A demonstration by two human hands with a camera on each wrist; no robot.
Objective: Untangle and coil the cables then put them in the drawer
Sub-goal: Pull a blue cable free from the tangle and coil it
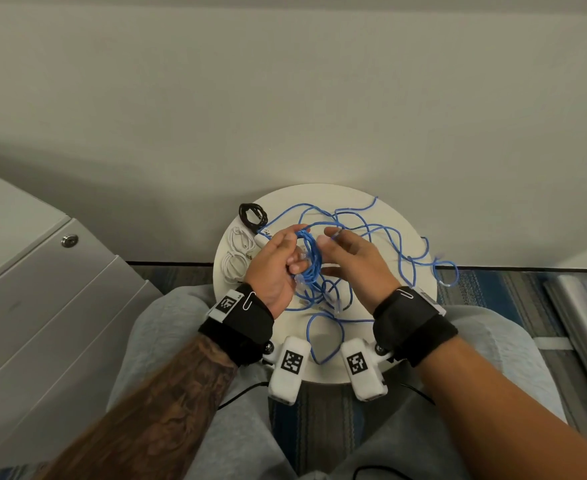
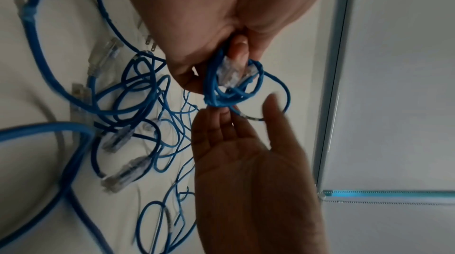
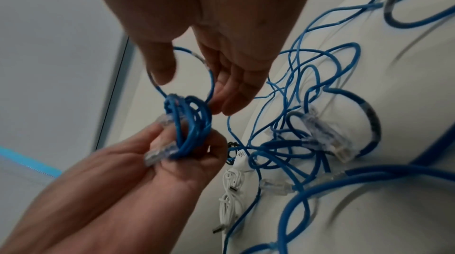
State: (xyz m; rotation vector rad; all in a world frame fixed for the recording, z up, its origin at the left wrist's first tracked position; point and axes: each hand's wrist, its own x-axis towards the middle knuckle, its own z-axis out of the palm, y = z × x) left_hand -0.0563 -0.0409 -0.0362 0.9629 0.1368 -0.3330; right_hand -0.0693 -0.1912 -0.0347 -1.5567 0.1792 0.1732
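On the round white table (image 1: 323,374) lies a tangle of thin blue network cables (image 1: 385,237) with clear plugs. My left hand (image 1: 294,251) grips a small coil of blue cable (image 1: 308,259) above the table; a clear plug (image 2: 231,75) sits in the coil (image 2: 221,94) against its fingers. My right hand (image 1: 342,252) is beside the coil with straight fingers (image 3: 229,92) and the thumb held apart. A loose strand from the coil (image 3: 189,122) loops between them, unpinched. The grey drawer cabinet (image 1: 60,323) stands at the left, its drawers closed.
A coiled black cable (image 1: 250,214) and two coiled white cables (image 1: 238,252) lie on the table's left side. A blue loop (image 1: 446,271) hangs off the right edge. My knees are under the table's near edge. A wall stands right behind the table.
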